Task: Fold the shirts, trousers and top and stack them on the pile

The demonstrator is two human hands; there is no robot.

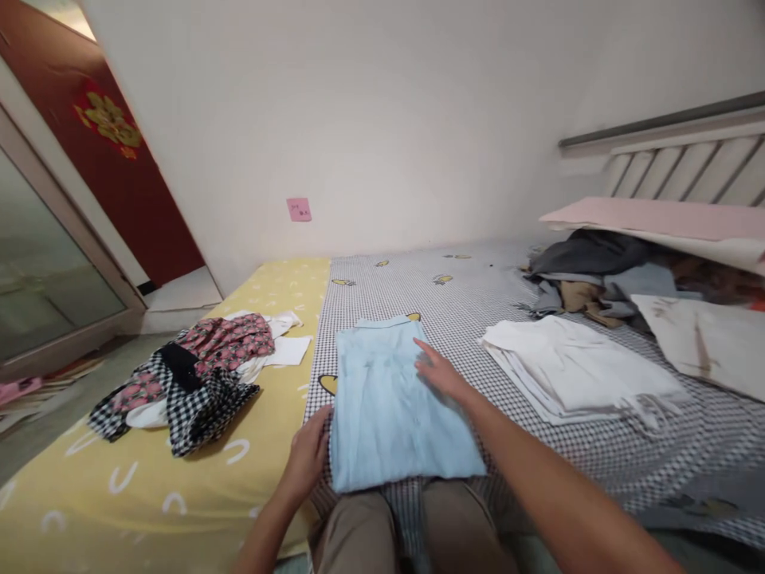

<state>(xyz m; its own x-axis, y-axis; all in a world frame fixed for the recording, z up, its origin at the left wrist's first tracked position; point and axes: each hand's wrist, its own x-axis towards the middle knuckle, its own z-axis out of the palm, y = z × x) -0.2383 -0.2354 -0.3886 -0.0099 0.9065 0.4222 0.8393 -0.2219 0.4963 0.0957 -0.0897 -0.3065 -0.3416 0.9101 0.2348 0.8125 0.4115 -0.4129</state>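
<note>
A light blue shirt (394, 406), folded into a near rectangle with its collar edge at the far end, lies flat on the checked bedding just beyond my knees. My left hand (309, 450) rests along the shirt's left edge, fingertips touching the side of the fabric. Across the right edge, near the upper part, my right hand (441, 373) lies with its fingers apart and touching the cloth. Neither hand lifts the shirt.
Folded white clothes (574, 367) are stacked to the right. Behind them, dark clothes (598, 255) sit under a pink board (657, 217). Crumpled checked and floral clothes (203, 367) lie on the yellow sheet (143, 494) at left. A white wall (382, 127) bounds the bed's far side.
</note>
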